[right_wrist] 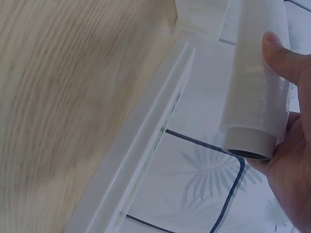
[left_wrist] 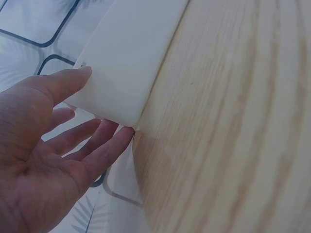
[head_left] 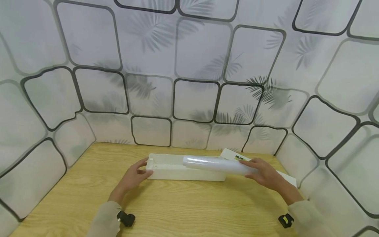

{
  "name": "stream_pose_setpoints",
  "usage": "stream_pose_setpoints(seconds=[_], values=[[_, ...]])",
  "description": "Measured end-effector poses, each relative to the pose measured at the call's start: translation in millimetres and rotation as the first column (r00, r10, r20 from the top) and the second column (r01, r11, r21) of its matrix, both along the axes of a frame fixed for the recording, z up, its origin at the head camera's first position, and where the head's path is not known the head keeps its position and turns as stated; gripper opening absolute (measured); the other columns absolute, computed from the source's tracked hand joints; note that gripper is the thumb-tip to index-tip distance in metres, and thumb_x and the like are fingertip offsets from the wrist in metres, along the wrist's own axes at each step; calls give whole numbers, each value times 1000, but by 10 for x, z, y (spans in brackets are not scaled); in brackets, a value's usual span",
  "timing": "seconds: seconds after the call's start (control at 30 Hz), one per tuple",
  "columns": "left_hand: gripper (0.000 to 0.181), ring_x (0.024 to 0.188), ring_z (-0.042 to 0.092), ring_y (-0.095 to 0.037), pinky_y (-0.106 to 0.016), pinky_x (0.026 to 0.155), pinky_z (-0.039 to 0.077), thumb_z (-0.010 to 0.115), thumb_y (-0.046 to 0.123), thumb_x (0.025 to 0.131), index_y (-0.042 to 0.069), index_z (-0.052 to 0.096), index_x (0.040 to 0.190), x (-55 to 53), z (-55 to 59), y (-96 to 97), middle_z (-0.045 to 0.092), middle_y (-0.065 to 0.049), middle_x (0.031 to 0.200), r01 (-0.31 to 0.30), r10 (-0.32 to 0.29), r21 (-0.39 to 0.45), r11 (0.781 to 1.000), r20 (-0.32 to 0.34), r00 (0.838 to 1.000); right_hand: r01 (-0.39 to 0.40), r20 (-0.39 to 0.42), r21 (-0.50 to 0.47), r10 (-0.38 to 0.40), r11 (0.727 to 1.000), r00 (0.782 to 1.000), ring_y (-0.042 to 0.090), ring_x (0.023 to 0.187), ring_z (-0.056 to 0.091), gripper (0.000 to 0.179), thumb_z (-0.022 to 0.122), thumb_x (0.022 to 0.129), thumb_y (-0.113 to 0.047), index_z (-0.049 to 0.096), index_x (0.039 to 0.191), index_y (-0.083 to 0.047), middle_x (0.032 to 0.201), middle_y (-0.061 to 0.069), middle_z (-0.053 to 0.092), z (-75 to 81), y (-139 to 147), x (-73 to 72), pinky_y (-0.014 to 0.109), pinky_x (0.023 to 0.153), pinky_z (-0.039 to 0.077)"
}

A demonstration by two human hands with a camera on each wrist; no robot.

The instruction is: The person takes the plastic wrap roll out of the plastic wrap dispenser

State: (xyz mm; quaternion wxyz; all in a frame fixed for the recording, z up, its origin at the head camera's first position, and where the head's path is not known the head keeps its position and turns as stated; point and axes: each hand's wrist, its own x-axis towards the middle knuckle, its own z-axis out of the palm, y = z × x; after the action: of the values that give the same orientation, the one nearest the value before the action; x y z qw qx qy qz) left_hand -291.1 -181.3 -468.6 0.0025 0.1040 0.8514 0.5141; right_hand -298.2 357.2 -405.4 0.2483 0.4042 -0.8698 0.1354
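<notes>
A long white open-topped box (head_left: 186,174) stands lengthwise on the table. At its left end, my left hand (head_left: 132,177) holds the box, thumb on the front corner and fingers round the end; the left wrist view shows this hand (left_wrist: 58,141) against the box's end wall (left_wrist: 121,63). My right hand (head_left: 265,172) grips the right end of a roll of plastic wrap (head_left: 216,164). The roll's left end lies over the box opening, its right end beyond the box. In the right wrist view the roll's hollow core (right_wrist: 249,145) shows at the near end.
A long white lid (head_left: 229,153) with a green label lies slantwise behind the roll and right hand, partly hidden by them. The wooden table (head_left: 177,204) meets a patterned cloth wall (head_left: 154,131) at the back and sides.
</notes>
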Motion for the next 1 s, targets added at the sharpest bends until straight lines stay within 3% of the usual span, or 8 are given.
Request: stream_pose_setpoints(seconds=[0.57,0.83,1.0], values=[[73,117,67,-45,-40,87,63,69,19,101,-3,32,159,-19,-19,11,44,-38,152,-2,2,18,1000,-3,1000,55,-1,-51,-55,997,998,7,89,62,64,89,71,-5,71,133,-13,101,3,72,-37,495,320,26,66,50],[73,118,66,-46,-42,88,63,69,21,101,-2,32,159,-17,-16,-1,45,-38,152,-1,1,3,1000,-8,1000,75,11,-95,-74,993,997,0,93,61,67,90,68,-2,72,132,-15,102,1,72,-120,686,447,11,72,46],[74,120,65,-47,-42,88,62,69,22,101,-2,32,160,0,-2,-2,44,-38,152,0,0,8,1000,-1,1000,72,31,-113,-69,991,997,-2,94,60,67,89,68,1,72,131,-12,102,1,71,-135,770,507,8,74,45]])
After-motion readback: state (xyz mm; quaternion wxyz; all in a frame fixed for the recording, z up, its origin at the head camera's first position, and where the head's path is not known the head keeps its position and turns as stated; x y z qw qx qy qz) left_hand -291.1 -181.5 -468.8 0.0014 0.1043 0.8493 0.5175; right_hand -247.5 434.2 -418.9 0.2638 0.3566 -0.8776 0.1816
